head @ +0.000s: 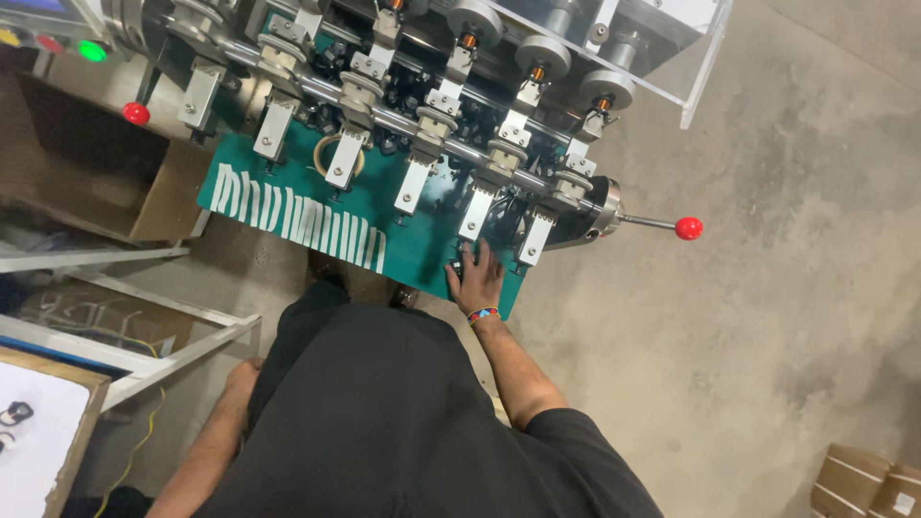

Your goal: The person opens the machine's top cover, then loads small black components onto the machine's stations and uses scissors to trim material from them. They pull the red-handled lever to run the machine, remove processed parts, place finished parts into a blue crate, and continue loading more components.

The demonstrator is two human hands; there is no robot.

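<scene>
Seen from above, a person in black stands at a winding machine (403, 115) in the upper half of the frame. The right hand (477, 278), fingers spread flat, rests on the green worktop (422, 251) at centre, touching a small dark part (459, 269). The left hand (240, 376) hangs lower left, its grip hidden. A red-knobbed lever (687, 228) juts right.

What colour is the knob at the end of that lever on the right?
Bright red knob, seen best from the head view.
</scene>
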